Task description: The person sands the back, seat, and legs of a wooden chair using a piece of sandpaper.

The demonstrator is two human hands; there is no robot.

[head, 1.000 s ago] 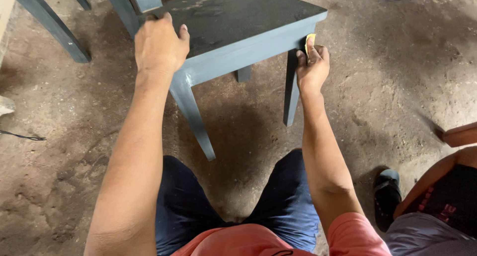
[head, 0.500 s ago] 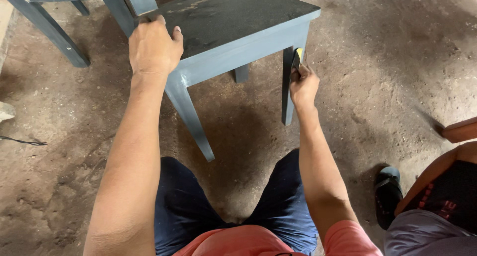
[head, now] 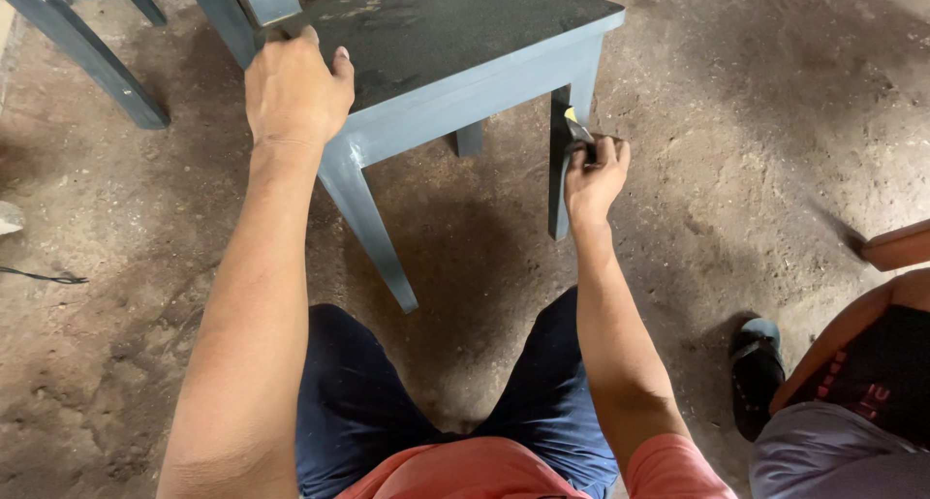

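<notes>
A grey-blue wooden chair (head: 455, 44) stands on a dirt floor in front of me. My left hand (head: 295, 87) grips the near left corner of its seat. My right hand (head: 593, 174) is closed on a small folded piece of sandpaper (head: 573, 126), yellow on one side, and presses it against the chair's right front leg (head: 562, 199). My knees in dark shorts sit just below the chair.
Another grey-blue piece of furniture (head: 87, 44) stands at the top left. A second person (head: 852, 402) sits at the lower right, with a dark sandal (head: 756, 373) on the floor. A brown wooden piece (head: 896, 247) juts in at the right edge.
My right hand has slid down the chair's right front leg with the sandpaper. My left hand has stayed on the seat corner.
</notes>
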